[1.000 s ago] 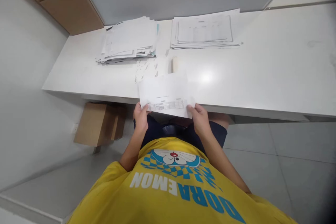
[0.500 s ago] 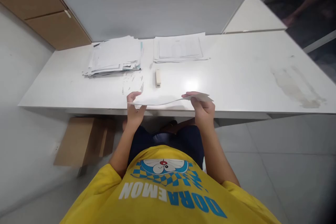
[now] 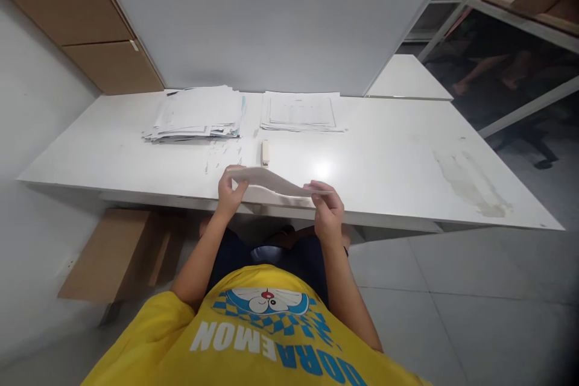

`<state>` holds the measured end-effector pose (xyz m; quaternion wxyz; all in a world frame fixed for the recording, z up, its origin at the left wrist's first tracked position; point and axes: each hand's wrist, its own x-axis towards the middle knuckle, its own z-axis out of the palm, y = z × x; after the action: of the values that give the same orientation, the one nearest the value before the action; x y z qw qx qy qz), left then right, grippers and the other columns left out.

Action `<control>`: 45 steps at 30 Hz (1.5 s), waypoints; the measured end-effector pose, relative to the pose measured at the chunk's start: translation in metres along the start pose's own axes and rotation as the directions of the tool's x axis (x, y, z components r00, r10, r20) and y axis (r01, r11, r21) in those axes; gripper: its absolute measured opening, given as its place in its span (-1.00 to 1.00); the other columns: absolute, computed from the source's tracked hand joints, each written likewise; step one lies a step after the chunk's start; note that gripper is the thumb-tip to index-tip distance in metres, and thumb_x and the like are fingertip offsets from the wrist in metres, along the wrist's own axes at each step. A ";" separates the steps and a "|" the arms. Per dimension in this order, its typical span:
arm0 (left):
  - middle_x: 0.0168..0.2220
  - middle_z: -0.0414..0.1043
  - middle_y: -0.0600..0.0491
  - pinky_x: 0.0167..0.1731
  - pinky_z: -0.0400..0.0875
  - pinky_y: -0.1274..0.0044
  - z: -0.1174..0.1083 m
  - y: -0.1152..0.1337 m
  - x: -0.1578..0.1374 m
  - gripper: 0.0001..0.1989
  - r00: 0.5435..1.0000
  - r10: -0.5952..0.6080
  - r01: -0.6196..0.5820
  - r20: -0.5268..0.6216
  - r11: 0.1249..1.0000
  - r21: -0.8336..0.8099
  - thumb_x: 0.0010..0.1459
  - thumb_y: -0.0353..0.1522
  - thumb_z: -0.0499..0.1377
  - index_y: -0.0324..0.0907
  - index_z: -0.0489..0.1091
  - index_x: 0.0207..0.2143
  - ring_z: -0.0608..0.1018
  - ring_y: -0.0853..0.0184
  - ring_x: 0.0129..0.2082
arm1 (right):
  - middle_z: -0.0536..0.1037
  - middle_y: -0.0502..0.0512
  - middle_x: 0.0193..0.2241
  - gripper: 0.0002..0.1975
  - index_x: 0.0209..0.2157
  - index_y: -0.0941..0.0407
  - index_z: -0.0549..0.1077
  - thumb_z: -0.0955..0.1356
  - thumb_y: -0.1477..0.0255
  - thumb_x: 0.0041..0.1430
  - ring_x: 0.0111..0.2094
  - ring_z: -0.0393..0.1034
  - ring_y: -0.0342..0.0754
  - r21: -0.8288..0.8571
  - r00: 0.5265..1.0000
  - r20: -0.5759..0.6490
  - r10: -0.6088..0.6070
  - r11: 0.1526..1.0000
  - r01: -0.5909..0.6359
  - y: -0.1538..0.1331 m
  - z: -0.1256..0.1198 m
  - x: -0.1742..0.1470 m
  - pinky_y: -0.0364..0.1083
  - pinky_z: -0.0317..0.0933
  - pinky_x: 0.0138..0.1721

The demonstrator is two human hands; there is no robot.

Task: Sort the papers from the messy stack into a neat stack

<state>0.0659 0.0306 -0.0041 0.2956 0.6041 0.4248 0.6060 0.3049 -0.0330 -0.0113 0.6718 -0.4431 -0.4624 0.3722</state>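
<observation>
Between my two hands a few thin white sheets of paper (image 3: 275,183) are held up near the desk's front edge, bowed and seen almost edge-on. My left hand (image 3: 231,190) pinches their left end, thumb on the near side. At the right end, my right hand (image 3: 327,208) grips them between thumb and fingers. Just beyond the sheets a cream-coloured stapler (image 3: 265,152) lies on the desk. Farther back are a thick, uneven paper stack (image 3: 194,110) on the left and a thinner, neater paper stack (image 3: 301,111) beside it.
The white desk (image 3: 389,157) meets a grey panel (image 3: 271,18) at the back. A stained patch (image 3: 473,184) marks its right side. Under the left end stands a cardboard box (image 3: 106,253). Another person's legs (image 3: 493,72) show behind a metal frame at the upper right.
The held sheets have tilted, showing more of their face, and now bow upward on the left. My right hand has moved left, closer to my left hand. The camera view has shifted.
</observation>
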 end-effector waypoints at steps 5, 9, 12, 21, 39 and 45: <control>-0.33 0.47 0.02 -0.17 0.44 0.38 0.006 -0.010 0.006 -0.57 0.987 -0.150 0.155 0.057 0.982 -0.110 0.04 0.00 0.32 -0.14 0.41 -0.24 0.54 0.20 -0.24 | 0.57 0.13 -0.14 -0.66 -0.12 0.05 0.47 0.41 0.22 0.08 -0.07 0.46 0.09 0.127 0.995 -0.032 0.089 0.988 -0.085 0.017 0.004 0.013 0.05 0.33 -0.04; -0.29 0.47 0.01 -0.10 0.42 0.40 0.011 -0.021 0.006 -0.56 0.992 -0.122 0.125 0.033 0.983 -0.135 0.05 -0.03 0.33 -0.13 0.39 -0.19 0.54 0.20 -0.17 | 0.56 0.10 -0.16 -0.66 -0.11 0.04 0.45 0.41 0.22 0.08 -0.08 0.45 0.04 0.026 0.994 -0.053 0.099 0.995 -0.098 0.031 0.005 0.019 0.02 0.33 -0.04; -0.30 0.43 0.04 -0.17 0.43 0.44 0.010 -0.020 0.001 -0.60 0.994 -0.109 0.106 -0.022 0.988 -0.111 0.08 -0.03 0.30 -0.12 0.34 -0.24 0.52 0.25 -0.22 | 0.57 0.07 -0.21 -0.69 -0.15 0.04 0.45 0.40 0.24 0.07 -0.12 0.46 0.01 -0.014 0.989 -0.115 0.091 0.996 -0.093 0.031 0.001 0.020 0.01 0.33 -0.07; 0.03 0.42 -0.12 0.06 0.32 0.24 -0.050 0.001 -0.008 -0.36 0.955 -0.171 0.028 0.243 0.866 0.498 0.19 -0.14 0.17 -0.13 0.15 0.27 0.44 0.06 0.05 | 0.59 0.05 -0.32 -0.47 0.03 0.07 0.43 0.40 0.30 -0.05 -0.32 0.46 0.01 -0.328 0.913 0.048 0.404 0.870 -0.368 0.005 -0.018 0.023 0.01 0.33 -0.25; 0.38 0.11 -0.08 0.24 0.20 0.22 0.022 -0.027 0.046 -0.43 0.777 -0.033 -0.422 0.629 0.713 0.559 0.30 -0.50 -0.12 -0.18 0.10 0.34 0.23 0.13 0.34 | 0.43 -0.04 -0.54 -0.63 -0.26 0.11 0.60 0.35 0.34 -0.17 -0.51 0.22 -0.11 -0.451 0.886 -0.225 0.405 0.763 -0.463 0.005 -0.050 0.043 -0.09 0.10 -0.45; 0.34 0.18 -0.17 0.17 0.25 0.20 0.028 -0.031 0.042 -0.39 0.786 -0.056 -0.442 0.615 0.644 0.624 0.21 -0.64 -0.12 -0.26 0.18 0.30 0.30 0.10 0.32 | 0.38 -0.05 -0.57 -0.62 -0.21 0.11 0.60 0.33 0.32 -0.10 -0.52 0.18 -0.11 -0.512 0.896 -0.163 0.412 0.741 -0.434 0.001 -0.049 0.042 -0.09 0.11 -0.47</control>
<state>0.0847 0.0864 -0.0135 0.0683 0.8694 0.4499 0.1926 0.3636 -0.0070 -0.0090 0.4276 -0.7130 -0.4217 0.3619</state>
